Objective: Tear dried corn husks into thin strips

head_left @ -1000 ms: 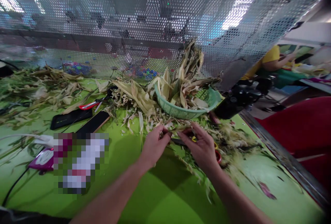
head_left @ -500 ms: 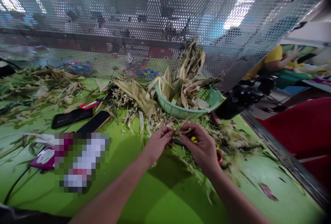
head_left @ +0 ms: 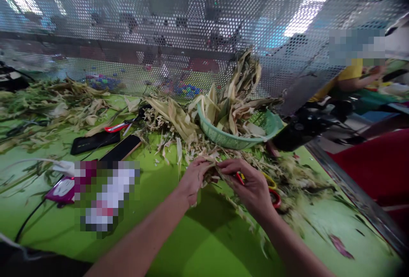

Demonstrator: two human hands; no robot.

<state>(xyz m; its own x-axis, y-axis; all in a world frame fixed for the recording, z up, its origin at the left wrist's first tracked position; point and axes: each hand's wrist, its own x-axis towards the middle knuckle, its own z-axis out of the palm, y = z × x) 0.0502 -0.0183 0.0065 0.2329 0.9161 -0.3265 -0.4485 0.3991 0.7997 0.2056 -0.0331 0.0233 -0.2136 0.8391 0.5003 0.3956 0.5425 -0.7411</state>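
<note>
My left hand [head_left: 193, 179] and my right hand [head_left: 252, 185] meet above the green table [head_left: 198, 243], both pinched on a strip of dried corn husk [head_left: 217, 171] held between them. Red and yellow scissors [head_left: 272, 189] lie on the table just under and right of my right hand. Loose husk scraps [head_left: 287, 170] are scattered all around the hands. A green plastic basket [head_left: 238, 141] heaped with husks stands just beyond them.
Two dark phones [head_left: 96, 142] and a red-handled cutter [head_left: 116, 127] lie at left, with a pink device [head_left: 60, 188] and cables. More husks pile at far left [head_left: 47, 102]. A perforated metal screen [head_left: 191, 25] stands behind; another person in yellow [head_left: 348, 79] sits at right.
My hands have drawn closer together on the husk strip and the fingers have shifted along it. The view has turned slightly.
</note>
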